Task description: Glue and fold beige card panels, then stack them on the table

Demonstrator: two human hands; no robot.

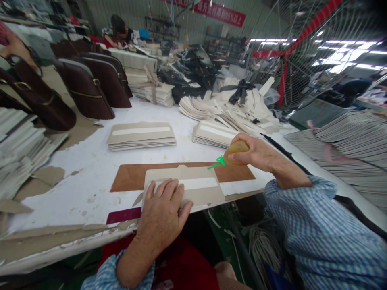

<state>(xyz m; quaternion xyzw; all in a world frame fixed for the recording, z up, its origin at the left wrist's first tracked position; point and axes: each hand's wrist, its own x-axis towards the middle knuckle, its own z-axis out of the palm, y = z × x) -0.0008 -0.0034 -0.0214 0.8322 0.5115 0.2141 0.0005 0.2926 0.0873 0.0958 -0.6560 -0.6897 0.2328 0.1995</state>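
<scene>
My left hand [161, 207] lies flat with fingers spread on a beige cardboard panel [193, 183] that has a white strip along it. The panel rests on a brown sheet [236, 172] near the table's front edge. My right hand [256, 153] is closed around an amber squeeze bottle [237, 148] with a green nozzle [217, 163]. The nozzle tip points down at the panel's upper right corner.
Two stacks of like panels [141, 136] [213, 134] sit behind on the white table [90, 177]. Dark maroon bags [90, 86] stand at back left, loose beige pieces [242, 108] at back right, grey sheet piles [347, 137] at right. Another person sits far back.
</scene>
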